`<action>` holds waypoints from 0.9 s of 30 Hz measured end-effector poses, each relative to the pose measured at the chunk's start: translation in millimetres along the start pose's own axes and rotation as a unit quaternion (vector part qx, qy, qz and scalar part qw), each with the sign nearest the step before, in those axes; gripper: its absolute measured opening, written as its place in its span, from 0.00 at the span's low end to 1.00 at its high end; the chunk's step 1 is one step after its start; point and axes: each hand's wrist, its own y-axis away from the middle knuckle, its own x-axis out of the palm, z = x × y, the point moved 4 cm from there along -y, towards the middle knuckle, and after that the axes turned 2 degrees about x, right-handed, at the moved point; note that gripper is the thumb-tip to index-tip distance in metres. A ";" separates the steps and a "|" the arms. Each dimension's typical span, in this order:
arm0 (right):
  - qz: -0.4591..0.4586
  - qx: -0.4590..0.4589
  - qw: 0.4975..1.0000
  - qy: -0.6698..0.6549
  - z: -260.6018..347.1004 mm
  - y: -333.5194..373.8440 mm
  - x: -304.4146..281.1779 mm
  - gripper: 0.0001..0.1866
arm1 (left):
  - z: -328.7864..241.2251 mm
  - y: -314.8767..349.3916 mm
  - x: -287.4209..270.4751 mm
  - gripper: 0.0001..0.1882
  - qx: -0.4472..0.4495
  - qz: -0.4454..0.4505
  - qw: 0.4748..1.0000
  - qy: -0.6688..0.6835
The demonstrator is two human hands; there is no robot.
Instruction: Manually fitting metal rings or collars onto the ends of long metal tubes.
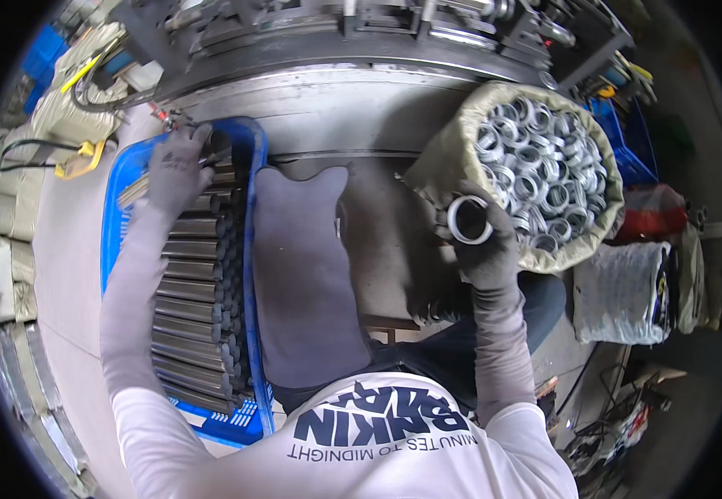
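Observation:
Both my hands wear grey gloves. At the far end of a blue plastic crate (257, 366), my left hand (179, 170) curls its fingers and thumb about a dark metal tube (218, 145); part of the contact is hidden. Rows of similar grey metal tubes (190, 316) lie stacked in the crate, their ends toward the right. My right hand (490, 254) is closed on a short silvery metal ring (470, 220), its round opening facing up. This hand is beside a pale fabric sack (440, 166) filled with many loose metal rings (556, 195).
A dark metal machine (294, 50) runs along the far side. Between crate and sack lies a grey pad (303, 274) over my leg. Right of the sack stand a blue bin (631, 145) and a wrapped white bundle (623, 291). Sacks (16, 195) line the left side.

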 end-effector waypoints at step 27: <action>-0.126 -0.228 0.883 0.390 -34.5 11.8 13.3 0.21 | -283.4 22.0 -42.3 0.36 0.217 0.062 0.964 0.142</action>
